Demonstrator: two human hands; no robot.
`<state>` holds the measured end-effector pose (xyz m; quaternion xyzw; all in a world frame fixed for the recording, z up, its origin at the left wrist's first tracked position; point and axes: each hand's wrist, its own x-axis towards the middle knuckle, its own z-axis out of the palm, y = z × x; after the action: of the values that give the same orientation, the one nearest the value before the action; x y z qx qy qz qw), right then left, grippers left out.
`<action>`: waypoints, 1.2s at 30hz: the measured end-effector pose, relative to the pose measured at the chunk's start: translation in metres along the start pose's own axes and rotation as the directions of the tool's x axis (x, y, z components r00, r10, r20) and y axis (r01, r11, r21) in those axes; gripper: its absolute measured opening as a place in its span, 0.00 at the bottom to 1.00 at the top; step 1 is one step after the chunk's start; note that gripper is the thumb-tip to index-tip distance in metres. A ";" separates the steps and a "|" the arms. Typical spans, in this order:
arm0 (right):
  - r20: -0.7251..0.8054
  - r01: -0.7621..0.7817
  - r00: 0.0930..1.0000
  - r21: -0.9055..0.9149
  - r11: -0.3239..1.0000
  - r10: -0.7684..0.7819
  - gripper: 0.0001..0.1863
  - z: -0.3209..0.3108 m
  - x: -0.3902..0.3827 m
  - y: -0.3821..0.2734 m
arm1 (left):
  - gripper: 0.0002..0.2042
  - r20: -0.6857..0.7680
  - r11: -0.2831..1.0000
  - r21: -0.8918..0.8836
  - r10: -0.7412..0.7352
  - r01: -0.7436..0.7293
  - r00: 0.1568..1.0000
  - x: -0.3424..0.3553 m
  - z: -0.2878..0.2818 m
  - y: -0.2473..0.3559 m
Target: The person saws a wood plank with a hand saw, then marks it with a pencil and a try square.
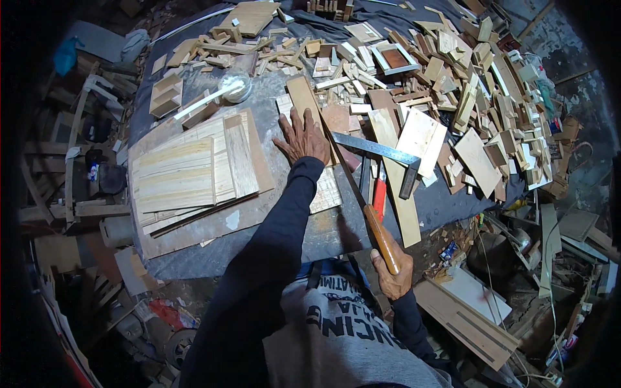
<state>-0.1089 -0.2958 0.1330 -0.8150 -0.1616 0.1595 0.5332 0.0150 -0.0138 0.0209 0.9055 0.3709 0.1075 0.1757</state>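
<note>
My left hand [303,141] lies flat with fingers spread, pressing on a narrow plywood strip [301,94] and a pale board beside it on the bench. My right hand [394,275] is wrapped round the wooden handle of a saw [383,240]. The long, thin blade runs forward and left along the strip's right edge. Whether its teeth are in the wood I cannot tell. Just right of the blade lies a try square [378,149] with a dark stock, touching or very near it. A red-handled tool [380,194] rests below the square.
Stacked thin boards [178,174] lie on the bench's left side. Behind them are a small open wooden box [166,95] and a plastic tub [235,88] with a white stick across it. Heaped wood offcuts [446,71] cover the far and right sides. Boards [466,323] clutter the floor.
</note>
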 end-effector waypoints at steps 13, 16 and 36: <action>-0.049 0.154 0.986 -0.064 0.986 -0.157 0.25 -0.017 -0.034 -0.001 | 0.24 -0.049 0.999 -0.044 0.008 -0.010 0.999 0.003 0.003 -0.001; -0.019 -0.043 0.999 0.109 0.993 0.045 0.23 -0.011 -0.028 -0.008 | 0.24 -0.082 1.000 -0.012 0.003 -0.004 0.997 0.001 0.006 -0.008; -0.035 0.131 0.991 0.031 0.991 -0.130 0.28 0.011 0.017 0.007 | 0.24 -0.140 0.997 -0.033 0.059 -0.064 0.988 0.003 0.005 -0.013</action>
<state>-0.0979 -0.2821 0.1210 -0.7961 -0.2032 0.1136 0.5586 0.0102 -0.0047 0.0116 0.9034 0.3521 0.1824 0.1629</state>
